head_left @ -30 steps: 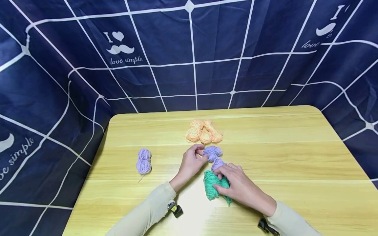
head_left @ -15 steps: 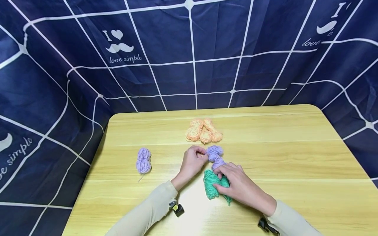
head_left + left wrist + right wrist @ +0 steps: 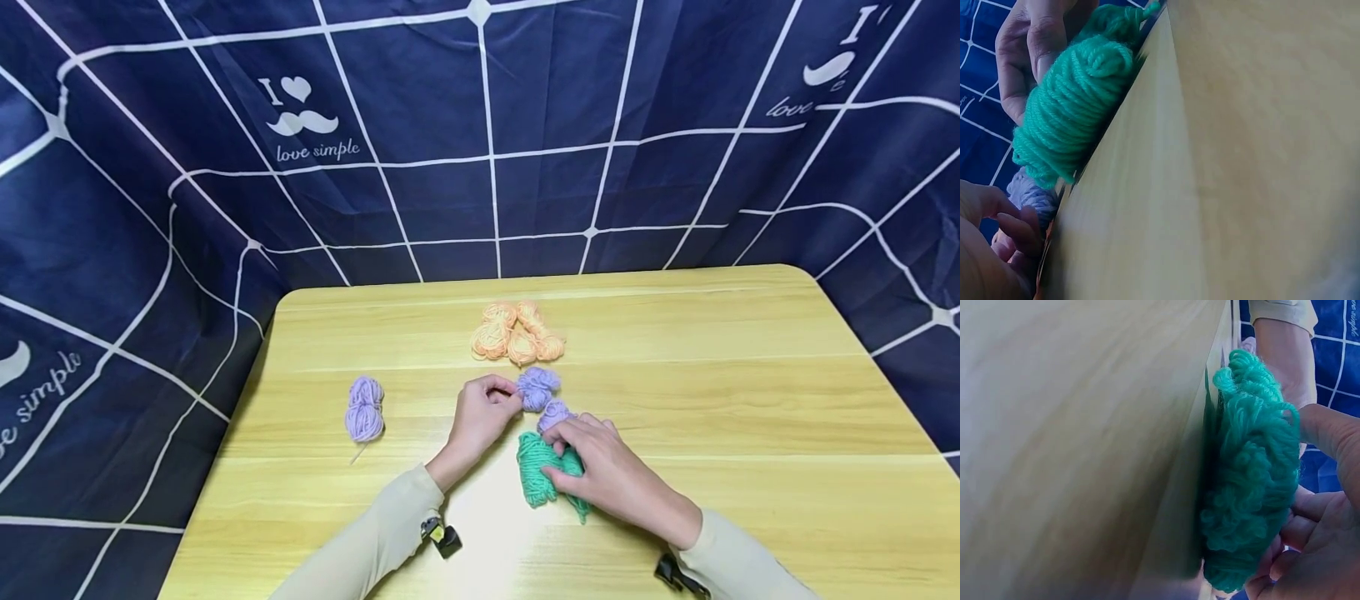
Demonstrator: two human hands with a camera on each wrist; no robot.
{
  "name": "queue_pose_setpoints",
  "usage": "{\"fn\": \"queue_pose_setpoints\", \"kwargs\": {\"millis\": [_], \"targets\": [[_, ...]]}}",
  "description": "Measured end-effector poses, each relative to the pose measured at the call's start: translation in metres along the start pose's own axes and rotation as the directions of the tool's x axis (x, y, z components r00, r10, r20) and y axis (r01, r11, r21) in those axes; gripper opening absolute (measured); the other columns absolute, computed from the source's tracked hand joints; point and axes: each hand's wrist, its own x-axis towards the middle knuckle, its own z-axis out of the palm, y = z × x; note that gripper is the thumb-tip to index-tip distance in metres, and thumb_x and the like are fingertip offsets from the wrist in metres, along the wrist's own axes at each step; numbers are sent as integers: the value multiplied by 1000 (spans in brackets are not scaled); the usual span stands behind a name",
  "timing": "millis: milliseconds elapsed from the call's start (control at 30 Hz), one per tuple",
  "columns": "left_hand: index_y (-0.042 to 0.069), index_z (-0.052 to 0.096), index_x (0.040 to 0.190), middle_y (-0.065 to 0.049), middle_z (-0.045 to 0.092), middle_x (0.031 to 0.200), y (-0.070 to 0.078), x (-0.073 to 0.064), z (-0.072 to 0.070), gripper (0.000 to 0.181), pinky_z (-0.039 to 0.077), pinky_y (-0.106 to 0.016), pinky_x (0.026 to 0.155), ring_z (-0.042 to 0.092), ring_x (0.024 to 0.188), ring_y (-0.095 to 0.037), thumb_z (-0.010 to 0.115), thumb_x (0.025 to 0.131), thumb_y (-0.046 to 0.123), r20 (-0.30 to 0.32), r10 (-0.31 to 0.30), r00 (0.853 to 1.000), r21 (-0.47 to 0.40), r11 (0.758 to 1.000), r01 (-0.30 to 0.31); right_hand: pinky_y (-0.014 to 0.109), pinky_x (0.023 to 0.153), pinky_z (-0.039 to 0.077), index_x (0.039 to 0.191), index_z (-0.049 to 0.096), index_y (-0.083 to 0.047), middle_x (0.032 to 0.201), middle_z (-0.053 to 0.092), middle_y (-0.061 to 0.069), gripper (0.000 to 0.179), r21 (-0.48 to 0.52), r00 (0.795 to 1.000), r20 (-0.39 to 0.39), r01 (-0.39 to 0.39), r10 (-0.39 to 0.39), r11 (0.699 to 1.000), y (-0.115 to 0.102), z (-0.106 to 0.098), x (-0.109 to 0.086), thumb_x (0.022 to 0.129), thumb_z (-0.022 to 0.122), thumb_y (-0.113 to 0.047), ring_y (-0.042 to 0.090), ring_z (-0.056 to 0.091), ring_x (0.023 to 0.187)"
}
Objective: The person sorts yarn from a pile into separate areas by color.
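Observation:
A lavender skein of yarn (image 3: 537, 389), bunched into two lobes, lies in the middle of the table. My left hand (image 3: 480, 414) pinches the left side of its upper lobe. Just below lies a green skein of yarn (image 3: 536, 475), gripped by my right hand (image 3: 600, 467) with thumb on its near part and fingers curled over its far right edge, beside the lower lavender lobe. In the left wrist view, the green yarn (image 3: 1072, 112) stands large in front of the right hand's fingers. The right wrist view has green yarn (image 3: 1250, 469) hiding most of the left hand.
Several peach skeins of yarn (image 3: 495, 333) sit together behind the lavender one. Another lavender skein (image 3: 365, 410), with a loose tail, lies apart on the left. A dark blue curtain with white lines (image 3: 420, 200) encloses the wooden table (image 3: 750, 375).
My left hand moves slightly right, then back left, and the upper lobe of the lavender skein shifts with it. My right hand and the green skein stay in place.

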Motion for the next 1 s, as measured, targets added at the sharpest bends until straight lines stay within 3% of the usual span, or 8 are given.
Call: {"fn": "queue_pose_setpoints", "kwargs": {"millis": [167,367,633,867,1000], "targets": [[-5,73,98,-9,71,70,0,0,-2,7,46,-18,53,66,60,-14,74,93,-1,11,-13,1000,-109,994,14,34,79,39,104,68,-23,92,56,-20,30,4,1000,-5,11,-11,1000,0,-1,0,87,92,-19,5,49,90],[-5,72,98,-7,70,71,1,-2,-4,7,50,-19,53,65,59,-15,73,91,-5,-10,-2,1000,-150,989,0,35,79,40,103,70,-23,91,57,-20,28,7,1000,-7,9,-9,1000,2,-1,1,86,92,-18,5,51,90],[-3,72,98,-22,68,70,1,-7,-9,8,46,-19,50,61,59,-17,75,92,-4,-35,36,999,-138,990,-41,34,78,40,98,67,-24,89,56,-20,26,10,1000,-12,-2,2,1000,2,1,3,87,90,-16,5,50,87],[0,71,98,-16,66,68,5,-15,-16,7,45,-19,49,59,58,-17,75,93,-3,-32,54,998,-131,990,-58,34,78,40,95,66,-24,87,55,-21,25,2,1000,-8,-4,4,1000,2,1,5,88,88,-14,5,50,87],[0,71,99,-19,67,69,6,-19,-21,7,47,-20,49,60,58,-19,74,93,-4,-32,65,997,-141,988,-69,35,78,42,94,66,-24,86,56,-21,25,-10,1000,-12,4,-4,1000,2,1,5,88,87,-13,5,50,87]]}}
